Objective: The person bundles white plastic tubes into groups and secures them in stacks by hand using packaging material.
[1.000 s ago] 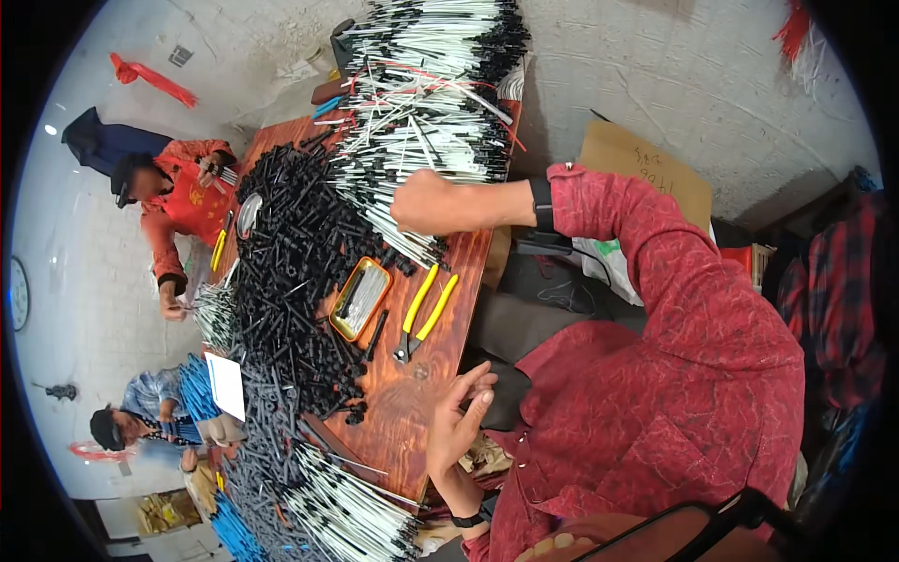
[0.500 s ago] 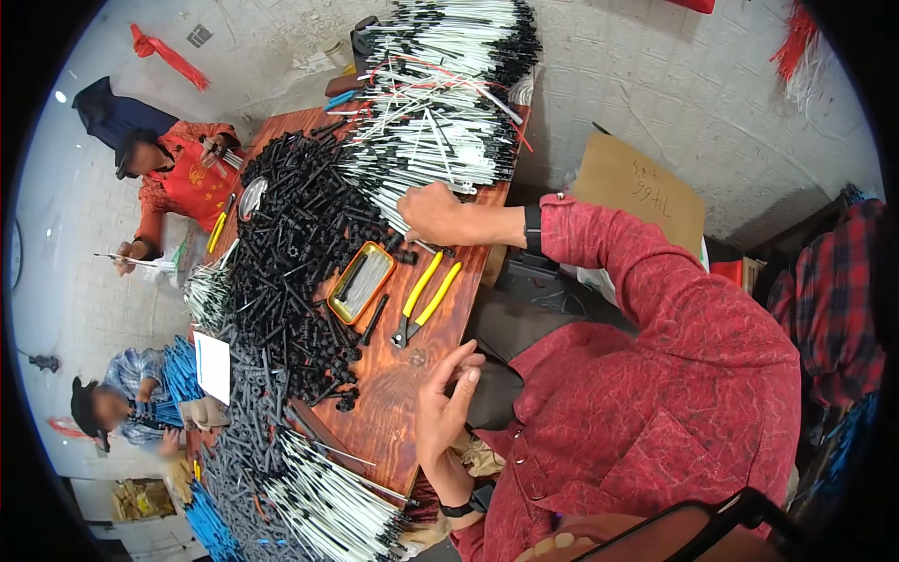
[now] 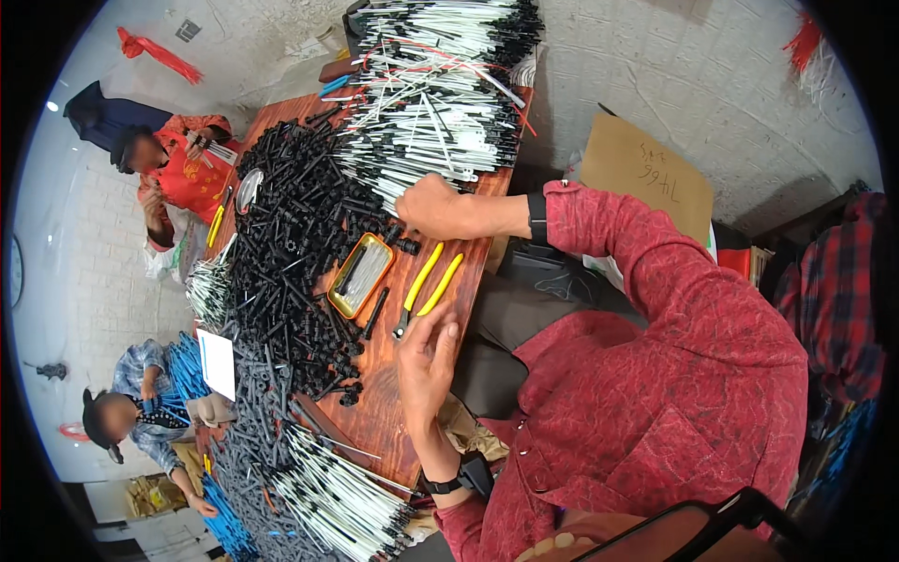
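Observation:
My right hand (image 3: 433,208) is closed at the near end of a large pile of thin white rods with black ends (image 3: 426,126), beside loose black fittings. What its fingers hold is hidden. My left hand (image 3: 426,363) is over the table edge, its thumb apart from loosely bent fingers, with nothing visible in it. Its fingertips are at the jaws of yellow-handled pliers (image 3: 436,283), partly covering them. Left of the pliers lies a small yellow-rimmed tray (image 3: 364,305) holding clear pieces and a dark stick. A single black rod (image 3: 375,314) lies between tray and pliers.
A big heap of black fittings (image 3: 300,244) covers the table middle. Grey fittings (image 3: 257,412) and more white rods (image 3: 342,492) lie nearer the bottom. A white card (image 3: 216,363) stands on the heap. Two co-workers sit across the table. A cardboard box (image 3: 646,178) stands at right.
My left hand has moved up and left to the pliers' jaws, its fingers bending more. My right hand has barely shifted. Across the table, a co-worker's hand has risen toward their chest.

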